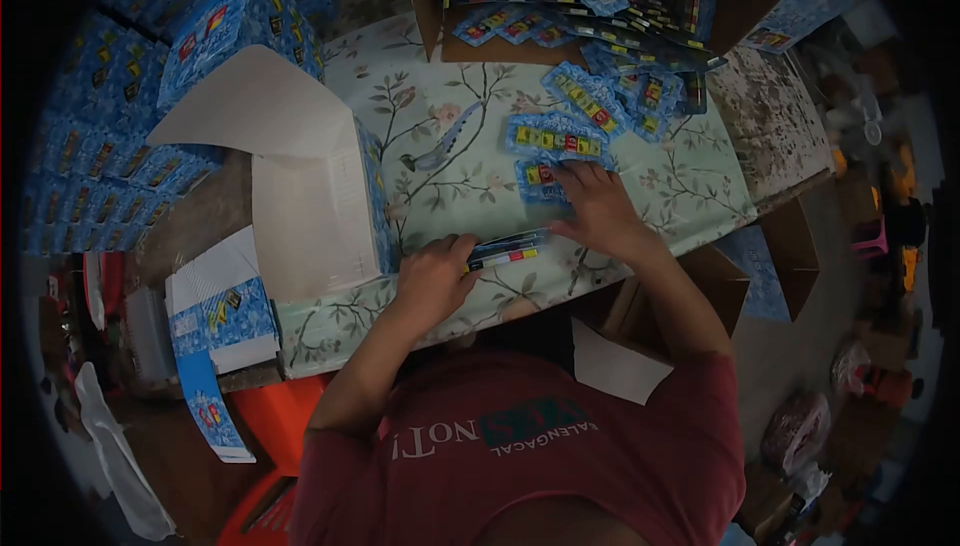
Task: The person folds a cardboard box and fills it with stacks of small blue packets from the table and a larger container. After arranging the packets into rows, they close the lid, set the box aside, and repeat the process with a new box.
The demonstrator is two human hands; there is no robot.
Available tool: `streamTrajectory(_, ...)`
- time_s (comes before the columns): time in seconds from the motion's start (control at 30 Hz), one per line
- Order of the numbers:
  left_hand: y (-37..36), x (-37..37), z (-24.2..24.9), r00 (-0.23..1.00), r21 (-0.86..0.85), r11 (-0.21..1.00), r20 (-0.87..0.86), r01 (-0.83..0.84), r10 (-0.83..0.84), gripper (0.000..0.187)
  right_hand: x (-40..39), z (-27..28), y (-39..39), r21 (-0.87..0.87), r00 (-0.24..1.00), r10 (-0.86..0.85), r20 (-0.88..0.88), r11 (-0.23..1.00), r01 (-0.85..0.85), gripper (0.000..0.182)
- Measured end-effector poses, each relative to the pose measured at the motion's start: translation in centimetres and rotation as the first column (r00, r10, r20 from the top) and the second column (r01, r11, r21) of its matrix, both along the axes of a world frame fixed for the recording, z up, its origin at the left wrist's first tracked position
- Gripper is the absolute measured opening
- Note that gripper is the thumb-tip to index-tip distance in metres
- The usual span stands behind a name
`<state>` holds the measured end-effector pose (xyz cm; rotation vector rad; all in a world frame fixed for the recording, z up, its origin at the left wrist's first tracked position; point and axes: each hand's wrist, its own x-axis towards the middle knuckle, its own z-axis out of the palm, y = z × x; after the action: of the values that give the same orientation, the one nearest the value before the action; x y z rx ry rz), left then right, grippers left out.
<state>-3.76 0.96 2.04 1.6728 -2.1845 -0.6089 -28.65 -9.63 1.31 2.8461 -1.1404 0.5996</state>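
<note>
My left hand point(437, 276) is closed around the left end of a small stack of blister packs point(510, 248), held on edge just above the tablecloth. My right hand point(603, 211) reaches over the table with its fingertips touching a blue blister pack point(540, 178) lying flat; its thumb is apart, close to the stack's right end. Beyond the fingers lie more blue packs with yellow and red labels, among them one pack point(553, 136) right above the touched one. Left of my left hand stands a display box point(315, 211), its white flap raised and its outside blue.
A brown carton point(590, 51) full of packs stands at the back of the flowered tablecloth point(440, 106). Blue printed boxes point(100, 146) are stacked at the left. Flattened box pieces point(225, 311) lie at the left corner, above an orange chair point(290, 426). Another carton point(700, 286) stands below the right edge.
</note>
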Motion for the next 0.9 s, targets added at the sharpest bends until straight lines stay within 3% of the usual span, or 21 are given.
streamTrajectory(0.03,0.1,0.1,0.0,0.998,-0.028,0.998,-0.029,0.055,-0.056,0.036,-0.2,0.6,0.0,0.011,1.0,0.0,0.002,1.0,0.0,0.053)
streamTrajectory(0.1,0.0,-0.1,-0.2,0.997,-0.015,0.998,-0.021,0.068,-0.069,0.037,-0.8,1.6,-2.0,0.411,0.991,-0.019,0.129,0.911,-0.036,0.06)
streamTrajectory(0.13,-0.2,-0.2,-0.2,0.997,-0.016,0.997,-0.011,0.078,-0.078,0.038,-0.7,1.3,-3.4,0.408,0.991,-0.021,0.128,0.912,-0.034,0.06)
streamTrajectory(0.2,-0.5,-0.9,-0.4,0.995,-0.037,0.995,-0.041,0.091,-0.092,0.037,-0.2,0.2,-6.0,0.343,0.966,-0.25,-0.064,0.904,0.256,0.057)
streamTrajectory(0.33,-1.3,-2.0,-0.8,0.992,-0.004,0.993,-0.051,0.117,-0.117,0.046,0.8,-0.6,-7.1,0.337,0.955,-0.27,-0.124,0.894,0.297,0.05)
streamTrajectory(0.37,-1.3,-2.2,-1.0,0.993,-0.006,0.994,-0.05,0.109,-0.109,0.046,0.8,-0.8,-6.6,0.444,0.962,-0.24,0.129,0.881,0.161,0.048)
streamTrajectory(0.4,-1.4,-2.4,-1.3,0.992,-0.209,0.974,-0.073,0.085,-0.103,0.052,0.8,-0.8,-5.8,0.513,0.9,-0.226,0.373,0.859,0.003,0.047)
streamTrajectory(0.43,-1.4,-2.5,-1.4,0.99,-0.403,0.914,-0.098,0.055,-0.103,0.059,0.9,-0.7,-4.6,0.513,0.902,-0.223,0.371,0.859,0.001,0.047)
streamTrajectory(0.5,-1.7,-2.7,-1.1,0.998,-0.451,0.892,-0.035,0.032,-0.053,0.066,1.1,0.1,-1.8,0.61,0.873,-0.131,0.47,0.763,-0.214,0.045)
streamTrajectory(0.53,-1.7,-2.8,-0.8,1.0,-0.496,0.868,0.031,0.02,-0.005,0.073,1.1,0.6,-0.9,0.614,0.874,-0.136,0.466,0.761,-0.209,0.045)
streamTrajectory(0.57,-1.7,-2.9,-0.7,1.0,-0.491,0.871,0.028,0.024,-0.011,0.073,1.1,1.3,0.0,0.733,0.905,-0.12,0.408,0.635,-0.246,0.045)
streamTrajectory(0.6,-1.7,-2.8,-0.5,0.997,-0.274,0.959,0.014,0.073,-0.072,0.078,1.0,1.5,0.5,0.831,0.93,-0.095,0.355,0.489,-0.267,0.045)
streamTrajectory(0.63,-1.8,-2.7,-0.4,0.992,-0.047,0.991,-0.013,0.127,-0.128,0.082,0.7,1.2,-0.1,0.832,0.93,-0.103,0.354,0.488,-0.263,0.045)
streamTrajectory(0.67,-2.0,-2.6,-0.3,0.991,-0.046,0.99,-0.015,0.134,-0.135,0.082,0.4,0.5,-1.7,0.656,0.957,-0.155,0.246,0.753,-0.047,0.042)
streamTrajectory(0.7,-2.2,-2.6,-0.1,0.988,0.055,0.986,-0.011,0.157,-0.157,0.085,0.1,-0.2,-3.1,0.377,0.958,-0.24,0.155,0.911,0.167,0.04)
streamTrajectory(0.73,-2.3,-2.6,0.0,0.984,0.156,0.972,-0.006,0.178,-0.179,0.089,0.2,-1.3,-3.8,0.044,0.937,-0.347,0.032,0.937,0.346,0.037)
streamTrajectory(0.77,-2.1,-2.8,-0.4,0.983,0.153,0.972,-0.003,0.181,-0.182,0.089,0.1,-2.3,-4.1,0.042,0.936,-0.35,0.036,0.936,0.349,0.037)
streamTrajectory(0.83,-2.0,-2.9,-0.9,0.989,-0.329,0.936,-0.028,0.127,-0.144,0.087,1.1,-2.2,-5.0,0.154,0.981,-0.112,0.159,0.984,0.087,0.031)
streamTrajectory(0.87,-2.1,-2.9,-1.1,0.99,-0.332,0.935,-0.025,0.122,-0.138,0.087,1.4,-2.4,-4.7,0.151,0.981,-0.105,0.162,0.985,0.08,0.031)
streamTrajectory(0.9,-2.0,-3.1,-0.8,0.997,-0.404,0.912,0.054,0.07,-0.052,0.086,2.6,-0.7,-2.8,0.458,0.975,-0.04,0.221,0.887,-0.067,0.028)
